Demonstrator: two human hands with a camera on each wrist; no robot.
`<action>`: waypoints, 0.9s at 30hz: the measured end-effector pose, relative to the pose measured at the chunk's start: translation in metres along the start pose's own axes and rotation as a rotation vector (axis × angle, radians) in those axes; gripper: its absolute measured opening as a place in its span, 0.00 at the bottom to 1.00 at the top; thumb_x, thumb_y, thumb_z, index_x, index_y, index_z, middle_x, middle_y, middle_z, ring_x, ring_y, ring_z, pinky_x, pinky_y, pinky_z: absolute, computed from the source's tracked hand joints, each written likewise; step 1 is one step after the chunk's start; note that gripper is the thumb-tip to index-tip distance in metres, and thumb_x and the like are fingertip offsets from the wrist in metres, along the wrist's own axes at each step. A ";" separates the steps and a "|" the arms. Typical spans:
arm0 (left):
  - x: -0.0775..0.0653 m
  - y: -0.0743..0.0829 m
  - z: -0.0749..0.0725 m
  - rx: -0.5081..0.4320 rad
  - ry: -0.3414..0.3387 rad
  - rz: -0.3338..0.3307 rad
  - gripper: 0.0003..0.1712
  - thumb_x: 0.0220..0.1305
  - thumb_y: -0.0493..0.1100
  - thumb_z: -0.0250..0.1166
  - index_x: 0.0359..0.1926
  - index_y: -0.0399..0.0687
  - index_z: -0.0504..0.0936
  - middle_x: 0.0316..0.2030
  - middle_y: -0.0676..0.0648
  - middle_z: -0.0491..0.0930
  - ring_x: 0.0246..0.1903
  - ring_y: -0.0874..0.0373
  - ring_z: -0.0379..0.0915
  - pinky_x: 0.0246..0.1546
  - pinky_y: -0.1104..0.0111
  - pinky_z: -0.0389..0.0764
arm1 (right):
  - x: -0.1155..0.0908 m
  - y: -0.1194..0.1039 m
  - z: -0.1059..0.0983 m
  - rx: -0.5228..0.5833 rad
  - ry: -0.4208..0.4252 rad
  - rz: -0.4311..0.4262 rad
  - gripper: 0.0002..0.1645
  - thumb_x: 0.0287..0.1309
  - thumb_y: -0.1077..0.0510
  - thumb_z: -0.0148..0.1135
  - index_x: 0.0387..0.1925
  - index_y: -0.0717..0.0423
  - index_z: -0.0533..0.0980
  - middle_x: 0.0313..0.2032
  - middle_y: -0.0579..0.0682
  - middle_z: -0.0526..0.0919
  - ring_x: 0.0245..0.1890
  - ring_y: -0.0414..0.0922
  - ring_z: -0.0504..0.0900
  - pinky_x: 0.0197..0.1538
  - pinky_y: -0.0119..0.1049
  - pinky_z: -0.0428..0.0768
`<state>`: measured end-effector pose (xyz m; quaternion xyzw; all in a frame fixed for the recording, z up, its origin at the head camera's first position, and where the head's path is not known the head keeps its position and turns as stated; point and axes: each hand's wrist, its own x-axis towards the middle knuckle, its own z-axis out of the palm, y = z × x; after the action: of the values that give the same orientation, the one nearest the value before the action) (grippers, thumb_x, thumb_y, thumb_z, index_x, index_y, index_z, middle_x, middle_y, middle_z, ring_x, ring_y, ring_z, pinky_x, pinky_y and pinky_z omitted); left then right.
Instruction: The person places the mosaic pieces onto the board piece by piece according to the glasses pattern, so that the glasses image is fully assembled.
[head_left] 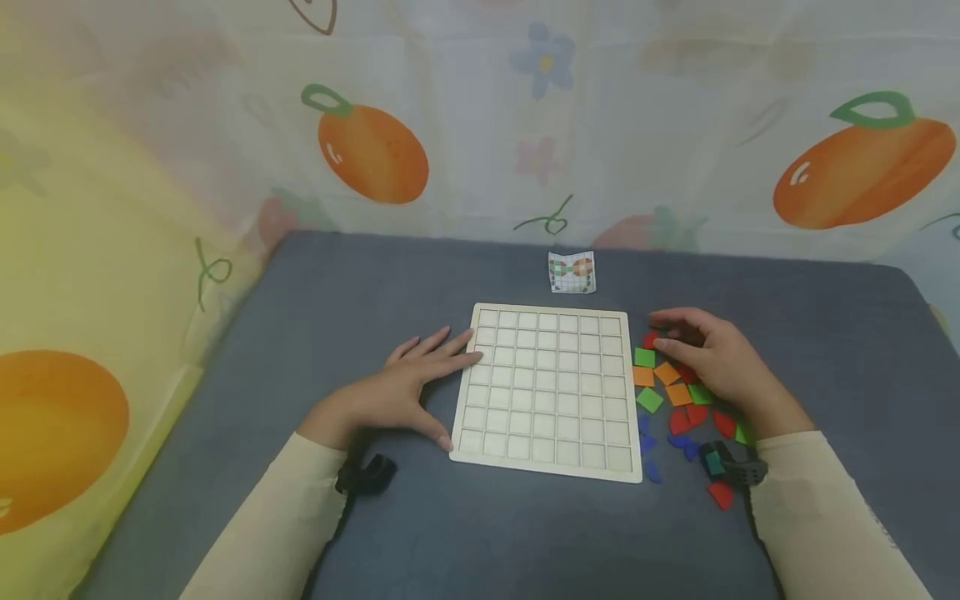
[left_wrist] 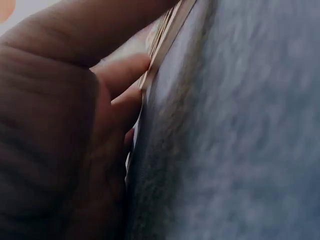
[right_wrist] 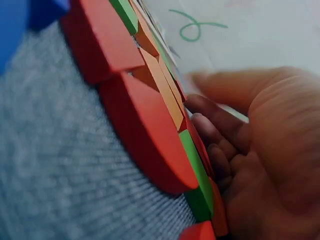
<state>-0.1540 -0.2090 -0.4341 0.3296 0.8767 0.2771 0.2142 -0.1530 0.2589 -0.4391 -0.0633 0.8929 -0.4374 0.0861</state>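
A pale square board with a grid of recessed cells lies on the grey table. My left hand spreads its fingers at the board's left edge, with the fingertips on the rim and the thumb by the near corner. In the left wrist view, fingers meet the board's edge. My right hand is over the far end of a group of coloured pieces, right of the board. Its thumb and forefinger stand apart around a red piece. The right wrist view shows the other fingers loosely bent beside the pieces.
Flat pieces lie along the board's right side: green squares, orange squares, red rounded pieces and blue ones. Behind the board lies a small printed card. A fruit-patterned cloth hangs past the table's back edge.
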 end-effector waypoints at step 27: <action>0.003 0.005 0.013 0.132 0.070 0.004 0.77 0.43 0.82 0.79 0.89 0.65 0.53 0.87 0.57 0.37 0.85 0.54 0.25 0.78 0.41 0.31 | 0.006 -0.004 0.004 -0.173 0.019 -0.036 0.13 0.78 0.59 0.67 0.57 0.61 0.82 0.55 0.59 0.74 0.48 0.56 0.74 0.50 0.55 0.74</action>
<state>-0.1466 -0.1991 -0.4418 0.3350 0.8994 0.2304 0.1605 -0.1578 0.2524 -0.4394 -0.0825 0.9268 -0.3607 0.0641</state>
